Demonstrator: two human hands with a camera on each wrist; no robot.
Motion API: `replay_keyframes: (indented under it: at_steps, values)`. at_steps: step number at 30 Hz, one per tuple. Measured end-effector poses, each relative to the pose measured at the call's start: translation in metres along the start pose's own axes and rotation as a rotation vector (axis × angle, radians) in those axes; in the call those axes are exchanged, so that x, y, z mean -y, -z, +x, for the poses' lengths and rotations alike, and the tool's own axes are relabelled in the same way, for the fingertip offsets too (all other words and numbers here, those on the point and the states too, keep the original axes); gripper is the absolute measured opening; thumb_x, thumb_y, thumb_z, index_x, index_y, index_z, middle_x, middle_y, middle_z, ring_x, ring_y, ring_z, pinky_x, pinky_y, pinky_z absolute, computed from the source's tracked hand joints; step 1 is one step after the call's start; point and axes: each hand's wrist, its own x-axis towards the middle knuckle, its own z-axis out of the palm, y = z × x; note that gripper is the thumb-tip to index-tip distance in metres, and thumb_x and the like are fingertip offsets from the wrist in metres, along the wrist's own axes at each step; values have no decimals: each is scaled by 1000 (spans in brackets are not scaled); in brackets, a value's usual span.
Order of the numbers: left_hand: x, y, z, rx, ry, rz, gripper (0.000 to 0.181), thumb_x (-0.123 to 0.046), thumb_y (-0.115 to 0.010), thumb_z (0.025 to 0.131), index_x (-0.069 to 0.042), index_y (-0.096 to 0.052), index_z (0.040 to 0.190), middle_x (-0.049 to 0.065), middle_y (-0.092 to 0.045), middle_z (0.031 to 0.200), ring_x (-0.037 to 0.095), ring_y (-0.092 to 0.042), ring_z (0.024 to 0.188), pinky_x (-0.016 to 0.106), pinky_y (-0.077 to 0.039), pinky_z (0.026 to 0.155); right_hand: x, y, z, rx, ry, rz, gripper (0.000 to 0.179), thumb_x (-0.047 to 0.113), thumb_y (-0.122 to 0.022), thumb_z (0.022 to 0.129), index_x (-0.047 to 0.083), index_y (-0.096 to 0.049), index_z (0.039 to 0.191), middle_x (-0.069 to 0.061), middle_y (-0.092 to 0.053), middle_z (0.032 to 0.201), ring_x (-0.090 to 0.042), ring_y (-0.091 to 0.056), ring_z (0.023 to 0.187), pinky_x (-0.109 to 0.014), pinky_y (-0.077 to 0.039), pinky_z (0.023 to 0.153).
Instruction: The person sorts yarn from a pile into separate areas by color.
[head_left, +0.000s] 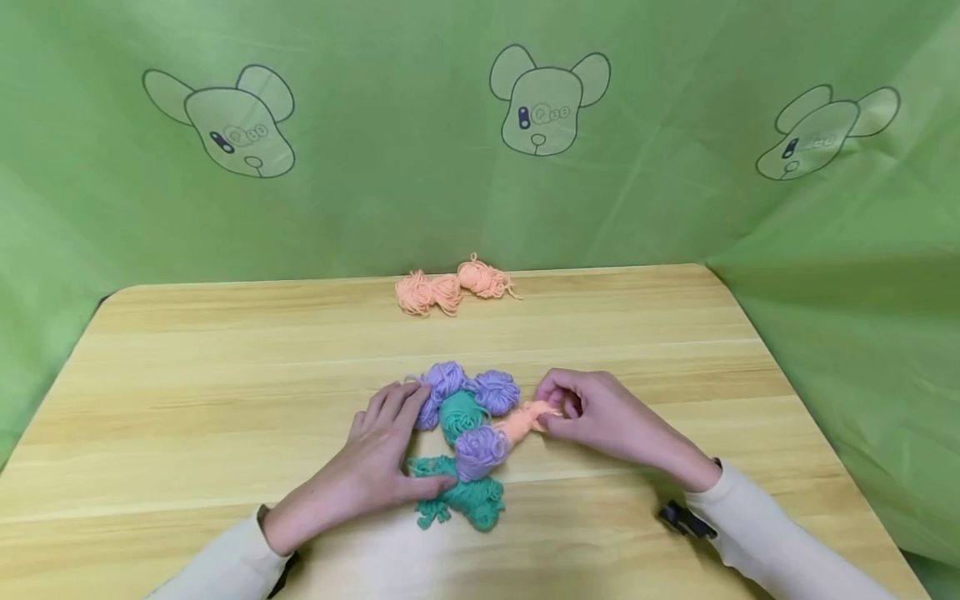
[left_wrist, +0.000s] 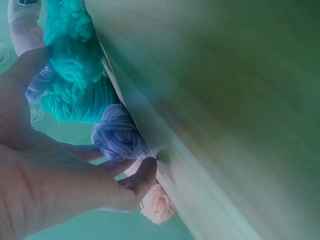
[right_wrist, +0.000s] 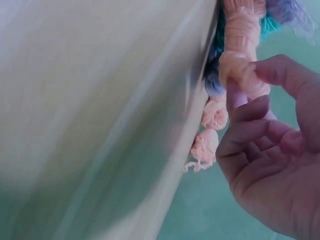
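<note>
- The right hand (head_left: 600, 412) pinches the free end of a peach yarn skein (head_left: 519, 422) between thumb and index finger; its other fingers are curled in towards the palm.
- That peach skein lies at the right side of a yarn pile, its inner end against the front purple yarn ball (head_left: 480, 452); whether its pinched end touches the desk (head_left: 225, 375) I cannot tell.
- The left hand (head_left: 378, 450) is spread wide along the pile's left side, thumb well apart from the fingers; the fingertips are at the rear purple skein (head_left: 446, 379), the thumb at the near green skein (head_left: 480, 502); it has no closed grip on either.
- A green yarn ball (head_left: 461, 415) sits mid-pile, between the rear purple skein, the right-hand purple ball (head_left: 496, 392) and the front purple ball; the front one rests against the near green skein.
- Two more peach skeins (head_left: 427, 293) lie side by side at the desk's far edge, well apart from the pile; behind them hangs a green cloth (head_left: 390, 208) printed with animal-head outlines (head_left: 538, 129).
</note>
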Motion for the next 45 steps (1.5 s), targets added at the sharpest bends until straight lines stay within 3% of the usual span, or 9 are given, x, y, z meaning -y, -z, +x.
replay_keyframes:
  at_steps: [13,20,27,35,45]
  values:
    - [0,-1,0,22,15,-7,121,-61,-87,85,4,-29,168,26,-32,170,50,-22,157,75,-29,117,1,19,-6,-150,7,8,17,5,-80,92,15,-71,101,3,-59,81,-16,-54,72,-24,-46,62]
    - [-1,-1,1,25,15,-22,118,-59,-88,85,4,-31,168,26,-32,170,51,-21,158,74,-30,116,-5,25,-1,-175,-24,78,9,6,-75,96,10,-70,103,-1,-60,83,-18,-55,73,-23,-46,61]
    - [0,0,1,15,26,-16,117,-58,-89,85,3,-33,168,26,-32,170,52,-19,158,75,-29,116,-11,30,10,-183,-56,97,8,10,-73,100,7,-71,106,-4,-62,86,-21,-56,76,-25,-48,64]
    - [-1,1,1,19,25,-20,117,-57,-89,85,3,-33,167,26,-33,169,51,-20,158,75,-28,116,-12,31,23,-198,-124,97,17,19,-74,103,6,-71,113,-6,-65,91,-23,-58,78,-27,-49,67]
    - [-3,1,0,19,35,-24,117,-58,-89,85,2,-33,168,25,-35,168,50,-20,158,73,-29,116,-15,30,48,-228,-151,106,25,26,-77,103,5,-71,115,-7,-70,98,-23,-63,84,-30,-53,76]
